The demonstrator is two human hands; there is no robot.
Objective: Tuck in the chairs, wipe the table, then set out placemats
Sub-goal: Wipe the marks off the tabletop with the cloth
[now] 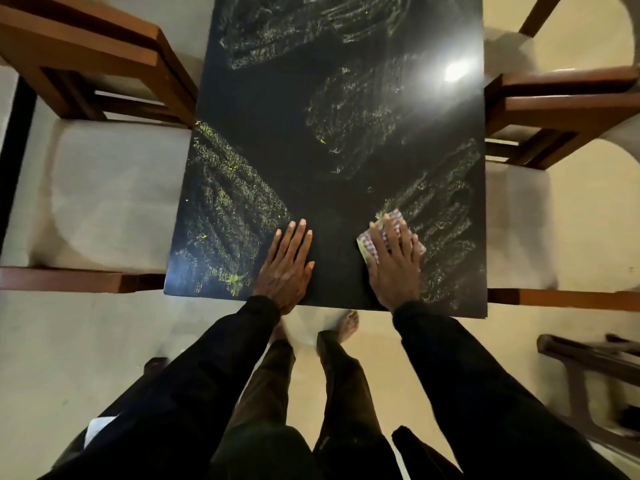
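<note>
Though black and shiny, table (329,109): middle of frame, streaked with pale smears.
Right hand (394,265): flat, fingers straight, pressing on cloth.
Cloth (365,244): checked, lower right of table, under right hand.
Left hand (287,265): spread flat on bare table, lower middle.
Chairs: left chair (104,195) and right chair (519,216), brown wood, pale seats, beside table.

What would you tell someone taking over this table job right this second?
Left hand: flat on the table near its front edge, holding nothing.
Right hand: fingers straight, pressing the checked cloth onto the table.
Chairs: drawn up against both long sides.
Done: wipe streaks cover most of the top.
Left: probably finish wiping between the hands, then set out placemats; none in view.
</note>
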